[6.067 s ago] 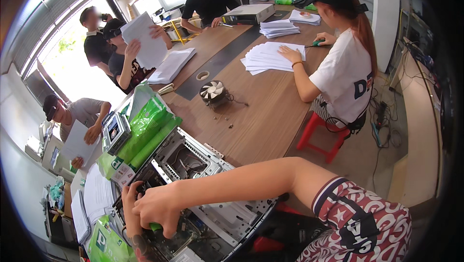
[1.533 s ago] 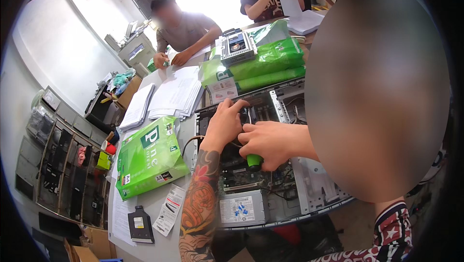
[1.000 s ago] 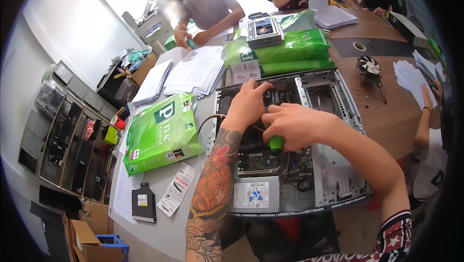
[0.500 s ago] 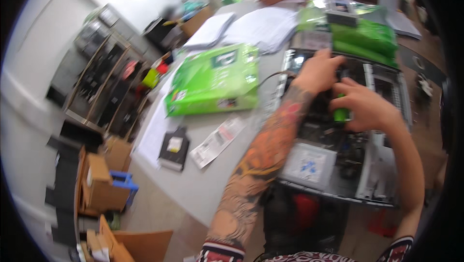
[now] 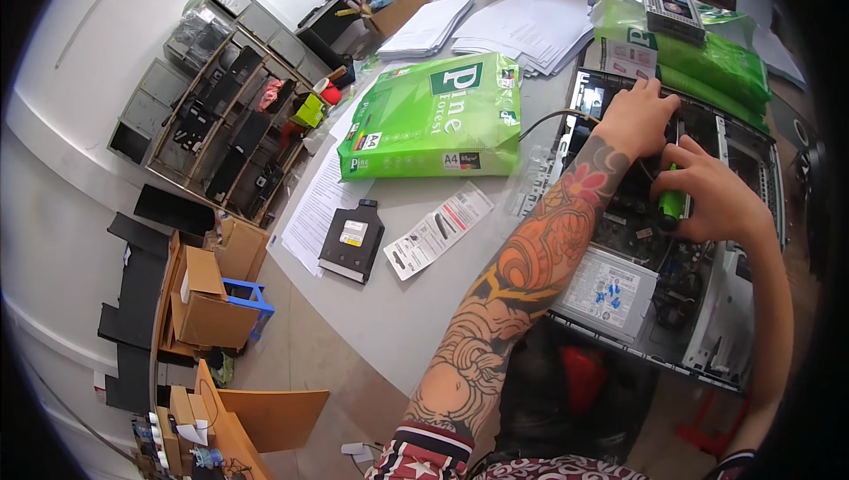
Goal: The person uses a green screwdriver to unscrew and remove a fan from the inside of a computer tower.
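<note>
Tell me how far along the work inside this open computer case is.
Done: the grey metal computer case lies open, and a black optical drive lies apart on the table. In hand: right hand holds a green-handled screwdriver inside; left hand braces nearby. Left: cover not on.

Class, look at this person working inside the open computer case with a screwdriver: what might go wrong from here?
1. The right hand grips a green-handled screwdriver over the circuit board; a slip might scratch it.
2. The left hand reaches among cables inside the open computer case; one might be tugged loose.
3. The case appears to overhang the table edge, so leaning on it might tip it.
</note>
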Motion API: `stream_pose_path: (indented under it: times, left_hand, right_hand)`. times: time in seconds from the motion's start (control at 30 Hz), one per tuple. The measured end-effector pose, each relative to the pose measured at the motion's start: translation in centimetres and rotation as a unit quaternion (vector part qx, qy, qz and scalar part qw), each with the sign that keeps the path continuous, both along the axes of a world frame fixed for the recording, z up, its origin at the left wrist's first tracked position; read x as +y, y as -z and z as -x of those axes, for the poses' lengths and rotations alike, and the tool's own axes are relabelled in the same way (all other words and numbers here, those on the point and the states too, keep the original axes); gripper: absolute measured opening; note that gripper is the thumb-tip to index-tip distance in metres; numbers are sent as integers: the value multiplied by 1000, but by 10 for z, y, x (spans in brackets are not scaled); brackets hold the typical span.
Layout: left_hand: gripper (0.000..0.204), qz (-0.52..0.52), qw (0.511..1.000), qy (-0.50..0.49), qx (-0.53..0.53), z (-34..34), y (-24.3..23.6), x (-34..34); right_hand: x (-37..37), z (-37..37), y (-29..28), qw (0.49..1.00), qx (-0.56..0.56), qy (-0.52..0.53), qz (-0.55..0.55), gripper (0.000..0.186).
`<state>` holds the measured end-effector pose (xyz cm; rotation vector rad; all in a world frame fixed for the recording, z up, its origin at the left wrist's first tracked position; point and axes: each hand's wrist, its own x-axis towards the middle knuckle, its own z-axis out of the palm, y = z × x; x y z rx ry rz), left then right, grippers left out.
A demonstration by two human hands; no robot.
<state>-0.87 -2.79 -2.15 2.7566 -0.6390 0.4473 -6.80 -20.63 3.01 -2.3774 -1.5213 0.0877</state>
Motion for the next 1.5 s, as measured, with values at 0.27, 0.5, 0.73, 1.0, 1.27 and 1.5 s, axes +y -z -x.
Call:
stream_pose_path:
  times: [0.27, 0.5, 0.73, 1.0, 1.27, 1.5]
  left_hand:
    - [42, 9, 1000, 17, -2, 1, -4, 1]
    - [39, 9, 998, 42, -42, 4, -10, 9]
    - [47, 66, 989, 115, 65, -1, -18, 10]
    - [34, 20, 992, 120, 40, 0, -15, -14]
    - [43, -13, 995, 102, 2, 0, -11, -4]
    - [45, 16, 994, 104, 22, -1, -9, -7]
  right_hand:
    - [-3, -1, 0, 1000, 0, -6, 0, 36]
    - [-1, -5, -1, 999, -16, -38, 13, 47]
    - [4, -31, 22, 952, 190, -136, -196, 68]
    - [-36, -58, 25, 959, -2, 141, -244, 44]
    - [-30, -87, 40, 965, -2, 231, -125, 26]
    - [-36, -79, 32, 968, 68, 231, -71, 26]
